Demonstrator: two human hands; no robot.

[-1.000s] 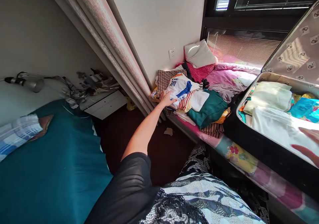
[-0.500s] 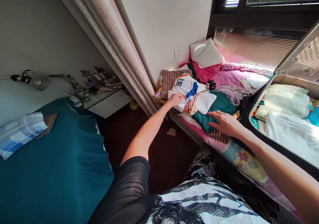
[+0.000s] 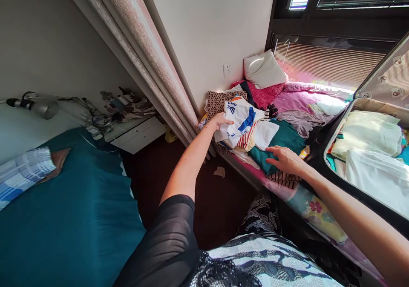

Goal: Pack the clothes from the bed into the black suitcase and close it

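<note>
My left hand is closed on the left edge of a white shirt with blue lettering, a blue band and an orange print. Some of its fingers are hidden by the cloth. Under the shirt's right side lie a red-and-white striped cloth and a plain white cloth. My right hand is open, fingers apart, just over the front part of a dark green garment. Below it a black-striped cloth sticks out at the bed edge.
An open suitcase with folded clothes stands at right. A brown patterned cushion and a white pillow lie by the wall. At left are a teal-covered bed, a drawer unit and a curtain.
My left hand has moved slightly left and up, from the middle of the white shirt to its left edge. The right hand stays nearly in place, fingers still spread.
</note>
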